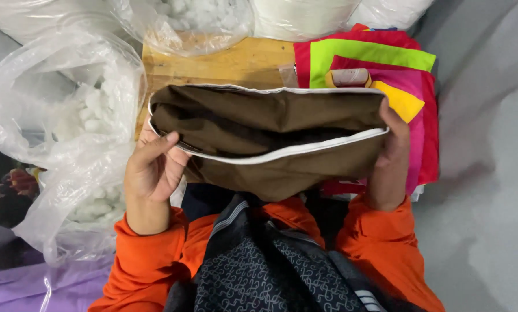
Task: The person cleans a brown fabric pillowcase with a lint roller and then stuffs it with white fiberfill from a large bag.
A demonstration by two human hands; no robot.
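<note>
I hold a brown fabric cover (270, 115) with white piping stretched open between both hands, its mouth facing up at me. My left hand (152, 167) grips the left end of the opening, thumb hooked over the near edge. At the right end my right hand (390, 156) pinches the corner. The inside of the cover looks dark and hollow. Orange sleeves cover both my forearms.
A clear plastic bag of white stuffing (80, 127) sits at the left, more bags (195, 23) at the back. A stack of bright fabric pieces (374, 58), red, green, pink and yellow, lies on the wooden table (224, 63) at the right. Grey floor (484, 173) is beyond.
</note>
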